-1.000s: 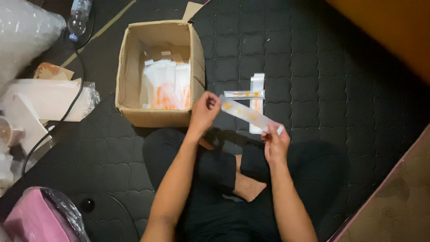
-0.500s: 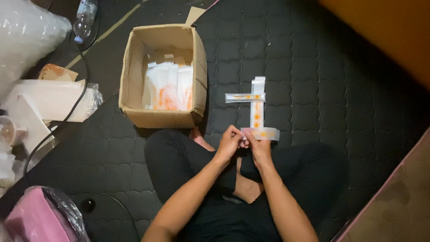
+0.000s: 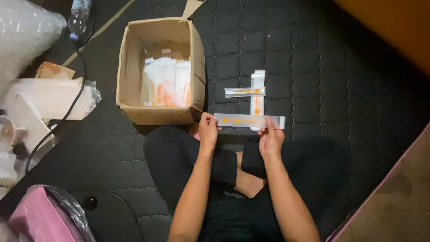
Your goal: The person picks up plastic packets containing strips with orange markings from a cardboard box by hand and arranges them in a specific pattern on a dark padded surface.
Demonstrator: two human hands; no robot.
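I sit cross-legged on a dark quilted mat. Both hands hold one long clear packet with orange marks, stretched level in front of my knees. My left hand pinches its left end and my right hand grips it near its right end. Just beyond it lie two similar packets on the mat, one lengthwise and one laid across it. An open cardboard box to the left holds several more white and orange packets.
A plastic bottle and a bulging clear bag are at the far left, with white wrapped packages and a black cable. A pink bagged bundle lies near left. An orange surface is at the far right.
My hands were close together at my lap half a second ago. They have spread apart and now hold a packet stretched level between them.
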